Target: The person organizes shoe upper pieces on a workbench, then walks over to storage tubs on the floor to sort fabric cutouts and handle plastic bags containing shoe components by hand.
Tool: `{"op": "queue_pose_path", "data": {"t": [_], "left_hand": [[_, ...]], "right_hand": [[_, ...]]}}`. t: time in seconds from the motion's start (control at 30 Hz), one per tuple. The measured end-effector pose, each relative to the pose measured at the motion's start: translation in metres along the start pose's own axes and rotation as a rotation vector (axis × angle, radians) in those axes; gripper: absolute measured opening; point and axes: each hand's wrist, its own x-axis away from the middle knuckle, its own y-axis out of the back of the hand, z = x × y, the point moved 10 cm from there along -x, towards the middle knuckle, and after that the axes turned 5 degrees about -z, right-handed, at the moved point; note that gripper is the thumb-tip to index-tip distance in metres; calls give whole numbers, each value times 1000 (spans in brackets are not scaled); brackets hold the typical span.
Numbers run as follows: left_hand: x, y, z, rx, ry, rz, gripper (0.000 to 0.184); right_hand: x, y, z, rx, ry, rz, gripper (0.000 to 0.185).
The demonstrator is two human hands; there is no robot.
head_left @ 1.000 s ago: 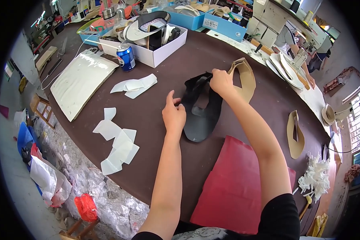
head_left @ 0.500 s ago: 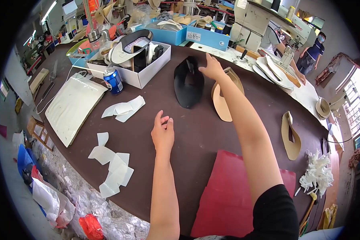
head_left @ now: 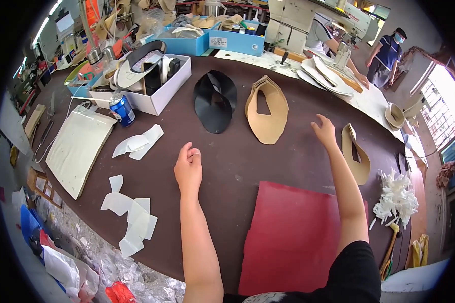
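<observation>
My left hand (head_left: 188, 170) hovers over the brown table, fingers loosely curled and apart, holding nothing. To the right, my right hand (head_left: 324, 130) is also empty, its fingers apart, just left of a narrow tan shoe-shaped piece (head_left: 359, 167). Beyond my hands lie a black shoe-shaped piece (head_left: 213, 116) and, beside it, a wider tan piece (head_left: 268, 122) with an opening in its middle. A red sheet (head_left: 288, 237) lies between my forearms. White paper-like pieces (head_left: 139, 219) are spread left of my left hand.
A blue can (head_left: 122, 110) stands by a white box (head_left: 159, 98) full of items. A pale board (head_left: 78, 149) lies at the left, a white fluffy bundle (head_left: 394, 197) at the right. Behind the table are a sewing machine (head_left: 288, 30) and a standing person (head_left: 388, 55).
The black piece has been let go and lies farther back on the table. My right hand has moved from it, past the wider tan piece, to the right. The view has shifted.
</observation>
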Motion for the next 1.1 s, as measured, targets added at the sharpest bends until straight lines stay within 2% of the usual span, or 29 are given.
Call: {"op": "queue_pose_path", "data": {"t": [0.03, 0.23, 0.37, 0.4, 0.53, 0.57, 0.7, 0.77, 0.8, 0.87, 0.93, 1.03, 1.1], "left_hand": [[1, 0, 1, -16, -3, -3, 34], [5, -4, 7, -60, -13, 17, 31], [-1, 10, 13, -83, -32, -9, 31], [-4, 11, 13, -70, -39, -9, 31], [0, -2, 7, -25, -26, 14, 30], [2, -6, 8, -24, -24, 24, 30], [5, -6, 5, -45, -24, 35, 30], [7, -7, 1, -52, -27, 43, 29], [7, -7, 0, -58, -25, 47, 29], [6, -7, -1, -67, -13, 47, 29], [6, -4, 2, -62, -6, 39, 29], [6, -6, 3, -43, -11, 40, 29], [6, -7, 2, -47, -19, 47, 29]], "right_hand": [[8, 4, -10, 0, -42, 71, 48], [39, 13, -33, -64, -85, 184, 46], [52, 70, -15, 78, 246, -273, 43], [54, 81, -27, 100, 237, -284, 43], [68, 142, -74, 855, 164, -515, 39], [71, 147, -83, 864, 158, -513, 39], [63, 128, -164, 600, -231, -13, 32], [47, 124, -203, 684, -291, 72, 26], [44, 129, -192, 680, -293, 69, 26], [31, 158, -107, 502, -124, -105, 26], [11, 169, -44, 432, -20, -109, 25], [-19, 171, -10, 279, 82, -126, 26], [-24, 173, 11, 111, -35, -151, 26]]}}
